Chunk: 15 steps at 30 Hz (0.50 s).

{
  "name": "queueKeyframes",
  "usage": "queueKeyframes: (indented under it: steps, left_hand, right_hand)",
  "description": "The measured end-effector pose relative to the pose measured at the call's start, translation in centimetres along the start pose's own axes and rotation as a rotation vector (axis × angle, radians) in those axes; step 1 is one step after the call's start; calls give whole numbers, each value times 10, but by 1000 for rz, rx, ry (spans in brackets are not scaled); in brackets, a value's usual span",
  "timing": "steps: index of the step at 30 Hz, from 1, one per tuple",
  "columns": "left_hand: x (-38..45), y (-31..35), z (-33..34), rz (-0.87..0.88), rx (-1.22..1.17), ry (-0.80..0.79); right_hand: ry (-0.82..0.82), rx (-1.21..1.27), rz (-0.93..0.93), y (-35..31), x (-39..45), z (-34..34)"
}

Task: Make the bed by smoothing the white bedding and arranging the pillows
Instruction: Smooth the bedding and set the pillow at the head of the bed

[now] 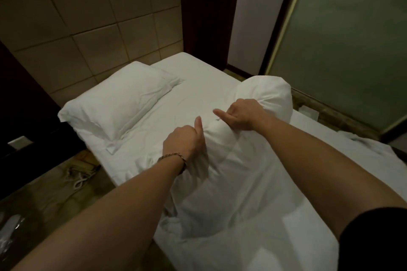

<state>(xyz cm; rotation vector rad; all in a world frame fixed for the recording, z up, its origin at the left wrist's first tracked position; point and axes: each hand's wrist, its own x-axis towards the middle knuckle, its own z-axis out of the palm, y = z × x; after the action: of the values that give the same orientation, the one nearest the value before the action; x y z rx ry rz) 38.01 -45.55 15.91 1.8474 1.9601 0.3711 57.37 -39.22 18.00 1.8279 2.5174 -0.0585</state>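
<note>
- The first pillow (123, 99) lies flat, well to the left of and beyond the left hand (187, 141), against the tiled headboard (88, 17). It looks plump, white and lightly creased, and seems already placed.
- The left hand is clenched on the near end of the second pillow (231, 160), thumb up; a bracelet (174, 157) circles its wrist.
- The right hand (244, 114) grips the same pillow further along, thumb pointing left. Beyond it the pillow's far end bulges up rounded.
- Under both hands the pillow is bunched and wrinkled, lying on the white bedding (198, 81), which looks smooth towards the headboard.
- To do this step well, I judge both hands should carry it level, set it just right of the first pillow, then pat the case flat.
</note>
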Motion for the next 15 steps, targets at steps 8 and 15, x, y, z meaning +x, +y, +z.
queueKeyframes:
  steps: [8,15]
  left_hand:
    - [-158,129,59,62,63,53]
    - [-266,211,150,273,263,-76]
  right_hand:
    - [48,195,43,89,-176,-1]
    - [62,409,201,165,-317,60]
